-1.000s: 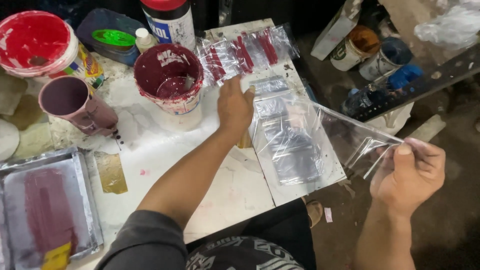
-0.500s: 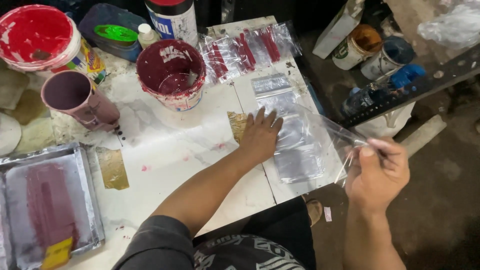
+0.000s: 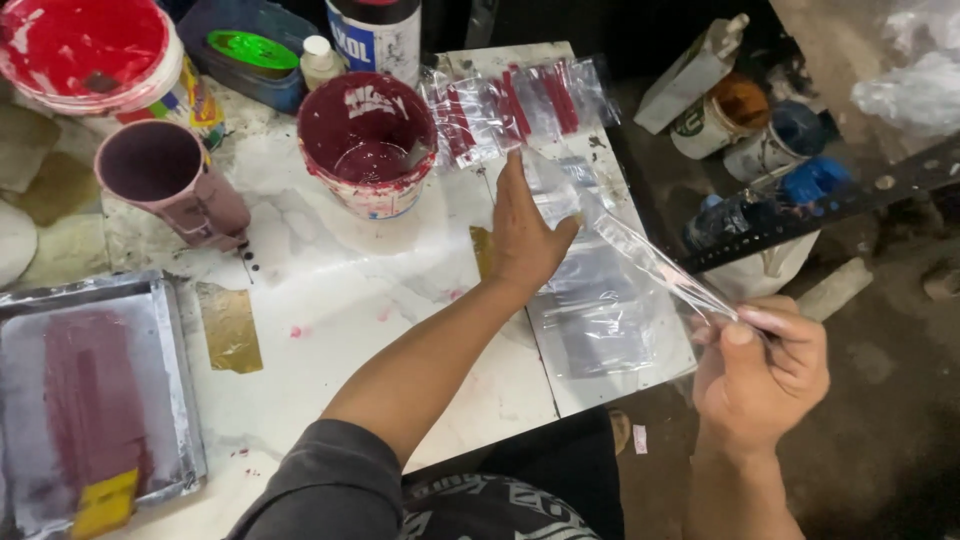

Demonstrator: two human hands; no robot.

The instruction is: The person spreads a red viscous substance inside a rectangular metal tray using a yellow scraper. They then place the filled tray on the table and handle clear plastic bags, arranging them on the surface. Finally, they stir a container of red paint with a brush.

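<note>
Worktable: white, paint-stained top [image 3: 330, 330], and we are looking straight down on it from above our own arms.
Right hand: nearest to us, off the table's right edge, our right hand [image 3: 765, 375] is pinched shut on the corner of a clear plastic bag [image 3: 640, 262].
What just changed: half a second ago the bag drooped loose and our left hand lay flat on the bag stack; now the film is pulled taut in a straight slant from the pinch up toward the left hand.
Left hand: our left hand [image 3: 525, 235] has risen onto its edge, fingers straight and together, open, thumb side against the bag's far end.
Meaning: we judge one bag is being peeled clear of the pile.
Bag stack: flat clear bags [image 3: 595, 320] lie just beneath, on the table's right side.
Printed bags: a row with red stripes [image 3: 510, 105] lies further back.
In the way: the maroon paint bucket [image 3: 368, 140] stands close to the left hand's far side; the purple cup [image 3: 165, 185] and screen frame [image 3: 90, 400] sit well apart at left.
</note>
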